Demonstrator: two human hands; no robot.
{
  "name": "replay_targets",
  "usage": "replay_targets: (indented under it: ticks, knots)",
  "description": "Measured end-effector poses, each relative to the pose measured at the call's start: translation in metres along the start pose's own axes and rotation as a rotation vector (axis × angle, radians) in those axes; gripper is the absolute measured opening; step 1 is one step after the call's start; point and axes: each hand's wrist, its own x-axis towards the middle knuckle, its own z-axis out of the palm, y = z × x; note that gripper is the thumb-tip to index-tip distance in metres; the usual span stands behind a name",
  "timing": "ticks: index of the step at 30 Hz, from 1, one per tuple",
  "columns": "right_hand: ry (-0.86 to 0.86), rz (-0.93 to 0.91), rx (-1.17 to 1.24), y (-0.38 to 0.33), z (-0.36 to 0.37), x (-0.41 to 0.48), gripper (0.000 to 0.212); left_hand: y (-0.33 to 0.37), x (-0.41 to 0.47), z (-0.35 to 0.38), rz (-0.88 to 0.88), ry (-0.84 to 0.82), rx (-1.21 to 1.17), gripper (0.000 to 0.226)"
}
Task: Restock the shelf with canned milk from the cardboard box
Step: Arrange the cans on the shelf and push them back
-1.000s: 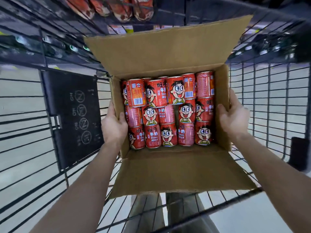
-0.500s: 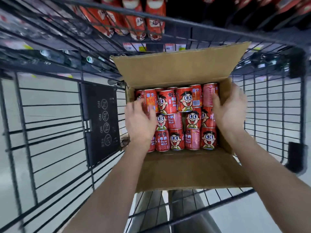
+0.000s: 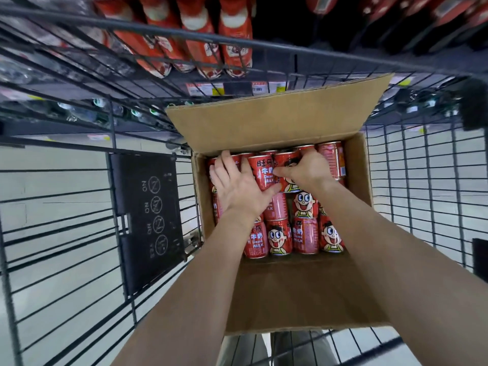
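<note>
An open cardboard box (image 3: 290, 294) stands in a wire shopping cart, both long flaps folded out. Several red milk cans (image 3: 305, 235) with a cartoon face stand packed in rows inside. My left hand (image 3: 239, 190) lies flat on the far-left cans, fingers straight and spread; a "Drink Milk" can (image 3: 262, 173) shows between its forefinger and thumb. My right hand (image 3: 306, 169) is curled over the top of a far-row face can (image 3: 289, 187), thumb pressed across its front. The store shelf (image 3: 206, 38) with red packs is beyond the cart.
The cart's black wire walls (image 3: 264, 46) surround the box on all sides. A black plastic seat flap (image 3: 148, 215) with warning icons hangs on the left wall. Price tags (image 3: 203, 89) line the shelf edge. My trouser legs (image 3: 264, 350) show below the near flap.
Both hands left the box's side walls and reached in onto the far row of cans. The view tilted up and closer to the shelf.
</note>
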Motion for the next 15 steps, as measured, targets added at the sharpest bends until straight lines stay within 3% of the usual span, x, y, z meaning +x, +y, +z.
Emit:
replay_targets:
  ticks: [1, 3, 10, 15]
  knots:
    - [0.013, 0.0, -0.014, 0.002, 0.003, 0.004, 0.106, 0.0, 0.003, 0.001, -0.025, 0.0, -0.033, 0.111]
    - [0.028, 0.009, -0.039, 0.008, 0.01, 0.012, 0.114, 0.001, 0.011, 0.0, -0.099, 0.002, -0.139, 0.107]
    - [0.101, 0.037, 0.035, 0.004, 0.013, 0.002, 0.083, 0.003, 0.015, 0.001, -0.207, -0.031, -0.34, 0.094]
    - [0.077, 0.022, 0.187, 0.015, 0.017, 0.002, 0.094, -0.003, 0.002, 0.004, -0.162, 0.02, -0.495, 0.095]
